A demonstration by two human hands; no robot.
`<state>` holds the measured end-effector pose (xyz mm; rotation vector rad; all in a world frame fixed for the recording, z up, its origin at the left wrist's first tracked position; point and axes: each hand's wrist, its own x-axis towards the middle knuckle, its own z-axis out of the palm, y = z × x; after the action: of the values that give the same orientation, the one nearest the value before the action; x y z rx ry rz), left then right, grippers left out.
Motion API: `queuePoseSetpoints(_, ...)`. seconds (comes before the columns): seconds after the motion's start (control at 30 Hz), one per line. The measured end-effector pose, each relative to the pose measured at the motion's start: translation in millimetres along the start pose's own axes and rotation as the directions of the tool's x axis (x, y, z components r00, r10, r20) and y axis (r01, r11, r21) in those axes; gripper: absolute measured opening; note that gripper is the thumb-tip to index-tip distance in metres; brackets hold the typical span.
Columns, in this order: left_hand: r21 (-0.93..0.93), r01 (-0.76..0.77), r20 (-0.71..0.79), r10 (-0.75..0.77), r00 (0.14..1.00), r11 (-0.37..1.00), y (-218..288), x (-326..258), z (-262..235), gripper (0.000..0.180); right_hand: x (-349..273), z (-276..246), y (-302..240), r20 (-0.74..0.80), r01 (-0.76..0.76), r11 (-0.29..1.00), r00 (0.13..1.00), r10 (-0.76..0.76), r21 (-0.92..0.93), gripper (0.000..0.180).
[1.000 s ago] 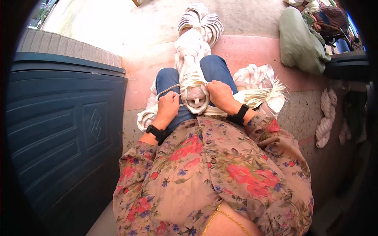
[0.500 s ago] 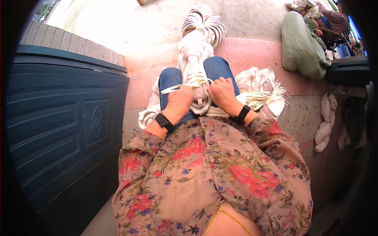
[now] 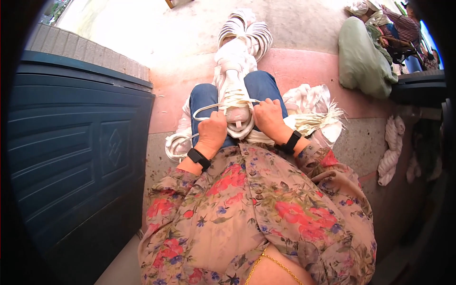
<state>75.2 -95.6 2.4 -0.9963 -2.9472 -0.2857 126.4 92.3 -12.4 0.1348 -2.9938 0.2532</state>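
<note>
Between my denim-covered knees (image 3: 262, 87) lies a white shoe upper (image 3: 237, 114), its toe end pointing away from me and a small loop tab toward me. A flat white shoelace (image 3: 205, 108) runs across it and bows out in a loop to the left. My left hand (image 3: 212, 129) is closed on the lace just left of the upper. On the other side, my right hand (image 3: 269, 117) pinches the lace's right part, close against the upper. Both fingertips are partly hidden. Beyond the upper stretches a long row of stacked white shoe uppers (image 3: 244, 38).
White uppers (image 3: 311, 99) and a bunch of pale laces (image 3: 327, 116) lie right of my knees. A dark blue panelled door (image 3: 80, 152) stands at the left. A stuffed green sack (image 3: 363, 57) is at the far right, with a twisted white bundle (image 3: 392, 149) nearer me.
My left hand has drawn back toward me and slightly left, and the lace loop beside it has widened. My right hand has shifted slightly toward me, still on the lace.
</note>
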Motion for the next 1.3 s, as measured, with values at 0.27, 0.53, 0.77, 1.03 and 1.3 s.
queuePoseSetpoints(0.27,0.059,-0.186,-0.061,0.189,0.98,0.981,3,6,-14,0.011,-1,5,3,-0.128,-0.009,0.951,0.99,0.051,0.309,0.009)
queuePoseSetpoints(0.53,0.178,-0.418,0.248,0.37,0.895,0.891,8,25,-5,0.006,16,-20,-10,0.103,0.28,0.949,0.958,-0.267,-0.143,0.007)
queuePoseSetpoints(0.77,-0.565,-0.271,-0.15,0.225,0.963,0.779,6,38,-35,0.006,29,-28,-8,-0.304,0.135,0.832,0.952,0.043,0.539,0.002)
queuePoseSetpoints(1.03,-0.753,0.027,0.01,-0.03,1.0,0.658,2,79,-47,0.021,65,-22,13,-0.266,-0.071,0.625,0.863,0.43,0.778,0.017)
queuePoseSetpoints(1.3,-0.745,0.584,0.349,-0.558,0.753,0.322,-133,-25,-43,0.025,-9,-11,70,0.238,-0.395,0.238,0.834,0.498,0.887,0.021)
